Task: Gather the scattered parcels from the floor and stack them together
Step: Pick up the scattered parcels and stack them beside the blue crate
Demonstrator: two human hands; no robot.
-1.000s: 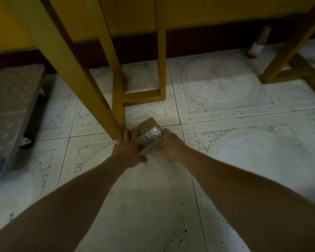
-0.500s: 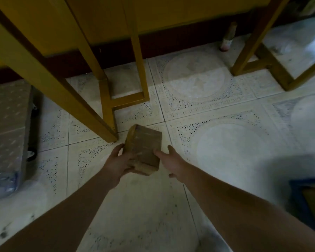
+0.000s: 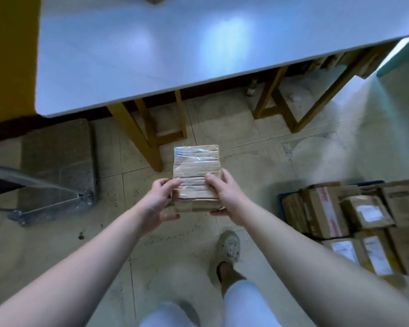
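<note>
Both hands, left hand [image 3: 159,204] and right hand [image 3: 224,197], clamp the taped parcel [image 3: 196,175] between them; I judge its glossy wrap could slip before I reach the stack [image 3: 354,223] right of my right hand.

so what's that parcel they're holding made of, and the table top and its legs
Parcel: looks like brown cardboard wrapped in clear glossy tape or film, going by the shiny streaks and crinkles across its top. Table top: a smooth pale surface with soft light reflections, maybe laminate or painted board; cannot say which. Table legs: square yellow-brown bars, painted metal or wood, unclear.
</note>
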